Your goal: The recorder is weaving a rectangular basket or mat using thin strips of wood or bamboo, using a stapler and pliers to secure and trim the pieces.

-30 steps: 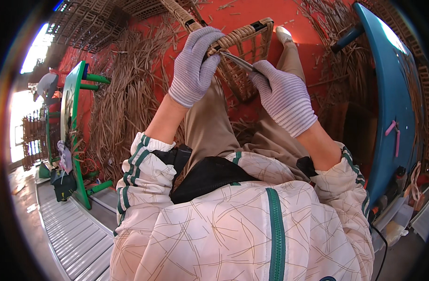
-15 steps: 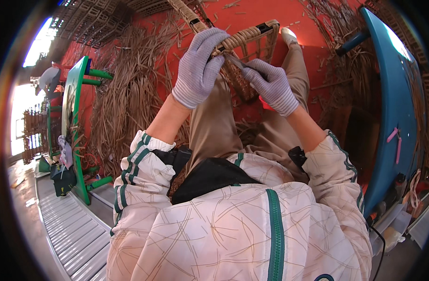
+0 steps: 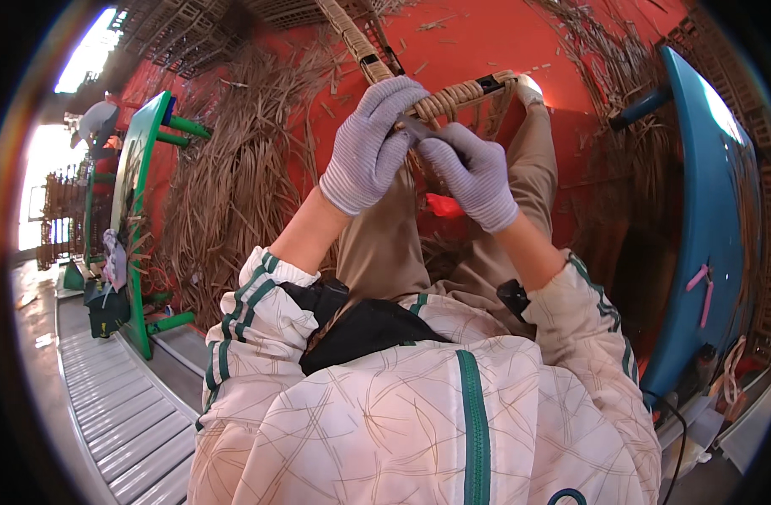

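Above my knees is a wicker frame, a dark metal frame wrapped with tan strips, its bare metal showing in places. My left hand, in a striped grey-white knit glove, is closed around its near corner. In a matching glove, my right hand is closed, thumb forward, on a knife-like tool with a short grey blade. The blade touches the wrapped corner beside my left fingers. Its handle is hidden in my fist. A long wrapped bar runs away from the corner.
Loose brown strips lie heaped on the red floor at left. A green-edged table stands left, a blue table with pink-handled pliers right. A person is at far left. Woven pieces are stacked at the back.
Both hands and the wicker frame have come nearer to me. My right hand has turned and closed in on my left. Less of the frame's woven side shows below.
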`<move>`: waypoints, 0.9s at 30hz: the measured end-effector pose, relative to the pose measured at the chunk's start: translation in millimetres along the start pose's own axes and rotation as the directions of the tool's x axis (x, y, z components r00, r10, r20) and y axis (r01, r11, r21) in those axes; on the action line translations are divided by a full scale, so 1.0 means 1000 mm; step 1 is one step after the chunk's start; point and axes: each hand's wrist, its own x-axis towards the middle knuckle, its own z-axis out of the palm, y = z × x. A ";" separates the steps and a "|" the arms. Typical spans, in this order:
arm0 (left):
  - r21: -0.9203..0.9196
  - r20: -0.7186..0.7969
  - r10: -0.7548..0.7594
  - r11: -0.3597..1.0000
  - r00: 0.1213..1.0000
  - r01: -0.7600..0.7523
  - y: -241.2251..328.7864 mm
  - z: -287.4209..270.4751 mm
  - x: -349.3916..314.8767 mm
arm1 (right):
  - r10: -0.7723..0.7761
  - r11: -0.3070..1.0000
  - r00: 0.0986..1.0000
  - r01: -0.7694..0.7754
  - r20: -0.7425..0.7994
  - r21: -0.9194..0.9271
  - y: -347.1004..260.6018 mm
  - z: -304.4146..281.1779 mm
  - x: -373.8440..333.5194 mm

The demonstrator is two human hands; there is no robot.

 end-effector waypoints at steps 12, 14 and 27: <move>0.032 -0.035 0.015 0.999 0.999 -0.014 0.004 0.003 -0.001 | 0.083 0.896 0.995 -0.095 -0.047 -0.434 -0.010 -0.026 -0.020; 0.025 -0.037 0.023 0.999 0.999 -0.022 0.004 0.003 -0.001 | 0.076 0.889 0.996 -0.089 -0.047 -0.449 -0.010 -0.024 -0.022; 0.020 -0.057 0.043 0.999 0.997 -0.041 0.002 0.006 -0.001 | -0.023 0.838 0.999 0.003 -0.031 -0.545 -0.012 -0.028 -0.023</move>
